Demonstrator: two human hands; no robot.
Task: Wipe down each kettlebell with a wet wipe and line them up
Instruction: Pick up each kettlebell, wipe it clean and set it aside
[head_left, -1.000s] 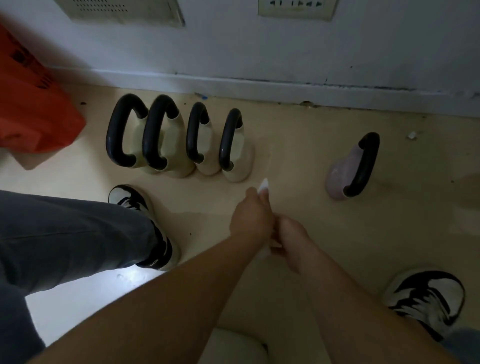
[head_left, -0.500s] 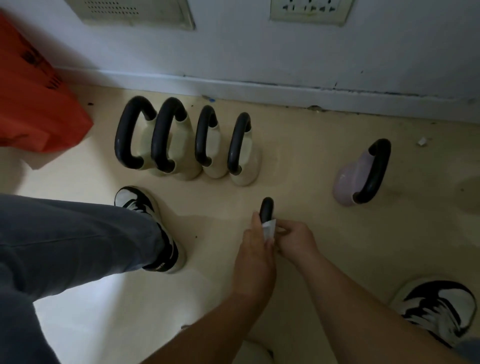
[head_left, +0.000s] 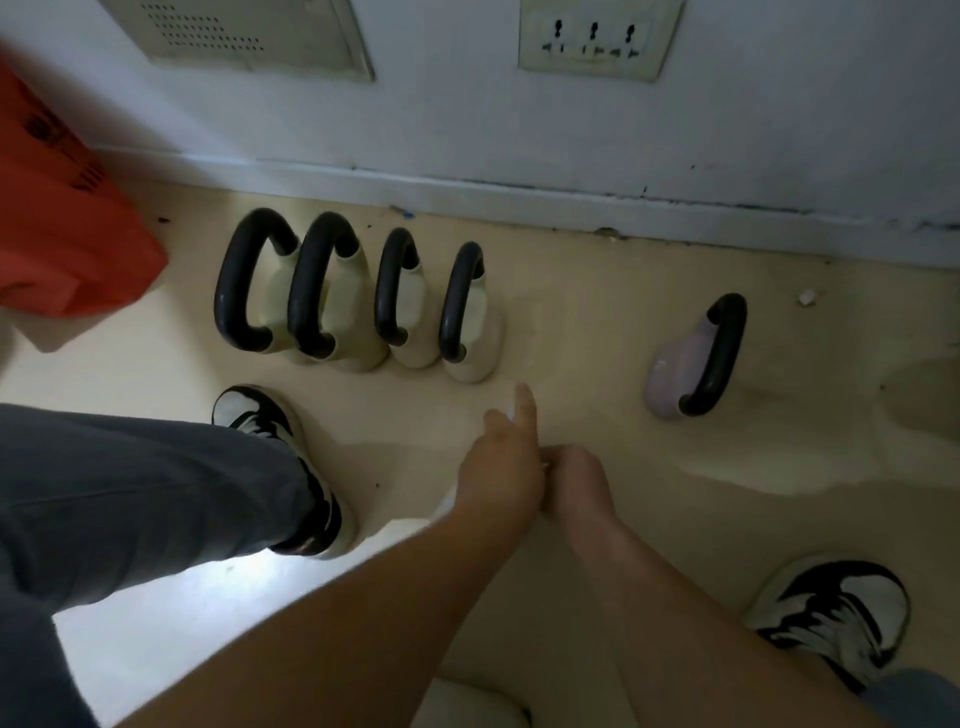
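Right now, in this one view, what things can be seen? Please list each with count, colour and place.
Cream kettlebells: four, black handles, in a row by the wall.
Pink kettlebell: one, black handle, alone at the right.
Orange bag: one, far left.
Wall socket: one, pale, top.
Vent panel: one, pale, top left.
Shoes: two, black and white, on the floor.
Hands: two, centre, left hand against right hand; what they hold is hidden.

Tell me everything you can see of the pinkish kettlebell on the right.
The pinkish kettlebell has a rounded, matte pale-lilac body and a thick black loop handle, seen edge-on. It sits alone on the beige floor, right of the row of four cream kettlebells and apart from them. Only the floor touches it.
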